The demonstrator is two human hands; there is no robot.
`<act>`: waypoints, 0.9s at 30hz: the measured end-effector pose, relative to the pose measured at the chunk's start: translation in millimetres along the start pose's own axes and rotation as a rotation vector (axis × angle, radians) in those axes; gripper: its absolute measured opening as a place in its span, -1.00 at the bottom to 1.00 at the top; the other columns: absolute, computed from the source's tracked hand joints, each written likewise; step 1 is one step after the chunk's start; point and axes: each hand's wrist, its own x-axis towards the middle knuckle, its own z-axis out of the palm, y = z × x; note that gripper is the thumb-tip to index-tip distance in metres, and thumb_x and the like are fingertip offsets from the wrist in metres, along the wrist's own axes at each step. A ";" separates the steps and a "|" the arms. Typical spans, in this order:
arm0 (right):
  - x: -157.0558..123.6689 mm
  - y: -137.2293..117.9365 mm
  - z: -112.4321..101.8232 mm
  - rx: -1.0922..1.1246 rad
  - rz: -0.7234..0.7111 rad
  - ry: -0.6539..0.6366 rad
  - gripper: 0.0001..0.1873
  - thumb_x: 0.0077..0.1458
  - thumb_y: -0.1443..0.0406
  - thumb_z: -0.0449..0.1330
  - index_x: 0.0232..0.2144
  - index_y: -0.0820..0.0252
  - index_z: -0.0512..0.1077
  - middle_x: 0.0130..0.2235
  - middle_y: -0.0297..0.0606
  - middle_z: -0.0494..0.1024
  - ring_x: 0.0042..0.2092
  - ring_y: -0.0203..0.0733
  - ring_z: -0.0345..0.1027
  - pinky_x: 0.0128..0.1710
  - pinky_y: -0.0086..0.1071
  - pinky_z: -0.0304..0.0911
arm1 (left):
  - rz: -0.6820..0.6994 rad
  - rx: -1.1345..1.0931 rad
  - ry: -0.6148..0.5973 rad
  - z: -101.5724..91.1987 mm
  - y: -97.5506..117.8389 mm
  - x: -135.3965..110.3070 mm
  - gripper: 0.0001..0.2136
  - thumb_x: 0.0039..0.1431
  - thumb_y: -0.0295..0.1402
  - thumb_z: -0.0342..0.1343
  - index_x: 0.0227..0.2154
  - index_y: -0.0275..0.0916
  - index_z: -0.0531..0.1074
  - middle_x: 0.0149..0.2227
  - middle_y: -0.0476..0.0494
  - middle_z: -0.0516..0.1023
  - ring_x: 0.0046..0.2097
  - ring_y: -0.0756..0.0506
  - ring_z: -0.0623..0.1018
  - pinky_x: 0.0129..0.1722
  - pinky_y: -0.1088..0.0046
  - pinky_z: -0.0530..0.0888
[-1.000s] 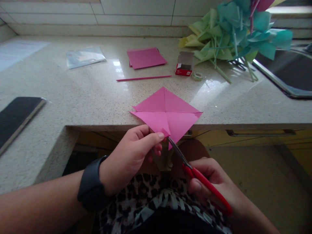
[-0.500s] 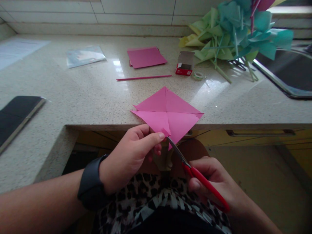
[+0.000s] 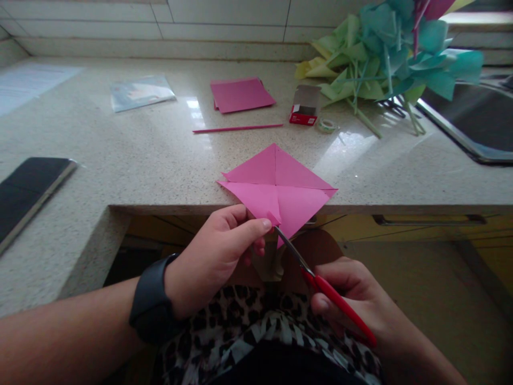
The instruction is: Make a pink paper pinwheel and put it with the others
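Note:
A pink paper square is turned like a diamond, with its near corner overhanging the counter edge. Crease lines cross at its middle, and slits show at the left and near corners. My left hand, with a dark band on the wrist, pinches the near-left flap between thumb and fingers, where a small bit of paper is folded up. My right hand grips red-handled scissors. The scissors' blades look closed, their tip at the paper beside my left thumb.
On the speckled counter lie a pink paper stick, a stack of pink sheets, a small red box and a tape roll. Paper pinwheels lie beside the sink. A dark flat object sits left.
Hardly anything differs. The paper and counter sit very slightly further right in view; both hands keep their hold, and the scissors stay at the near corner.

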 end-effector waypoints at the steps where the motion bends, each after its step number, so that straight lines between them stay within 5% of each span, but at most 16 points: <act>1: 0.2 -0.4 -0.7 -0.029 -0.016 0.005 -0.43 0.09 -0.06 0.29 -0.67 0.20 0.23 -0.69 -0.44 0.18 -0.63 -0.43 -0.06 -0.66 -0.44 -0.23 | 0.003 0.002 0.000 0.0 0.1 0.2 -0.85 0.17 -0.28 0.25 -0.39 -0.27 0.49 -0.51 0.03 0.46 -0.50 0.08 0.36 -0.54 0.62 0.30; 8: -2.0 -3.7 -4.0 -0.120 -0.068 -0.001 -0.42 0.10 -0.06 0.27 -0.68 0.20 0.20 -0.66 -0.46 0.10 -0.58 -0.42 -0.09 -0.59 -0.40 -0.23 | -0.007 0.025 0.015 -0.3 0.2 0.6 -0.82 0.18 -0.26 0.24 -0.40 -0.27 0.48 -0.52 0.03 0.44 -0.50 0.08 0.36 -0.54 0.61 0.30; 15: -7.7 0.7 -3.8 0.021 0.093 0.003 -0.44 0.00 -0.15 0.30 -0.56 0.19 0.30 -0.59 -0.44 0.13 -0.54 -0.39 -0.08 -0.58 -0.43 -0.18 | -0.029 0.022 0.056 1.2 -0.7 3.0 -0.74 0.24 -0.19 0.16 -0.43 -0.29 0.46 -0.48 -0.02 0.48 -0.46 0.05 0.42 -0.54 0.61 0.30; 27: -3.6 8.0 -5.3 0.067 0.105 -0.005 -0.50 0.09 -0.09 0.27 -0.49 0.21 0.31 -0.53 -0.43 0.14 -0.51 -0.39 -0.08 -0.60 -0.49 -0.18 | -0.079 0.042 0.030 0.7 1.8 2.9 -0.77 0.19 -0.22 0.21 -0.30 -0.33 0.49 -0.35 -0.11 0.60 -0.42 0.04 0.43 -0.53 0.62 0.32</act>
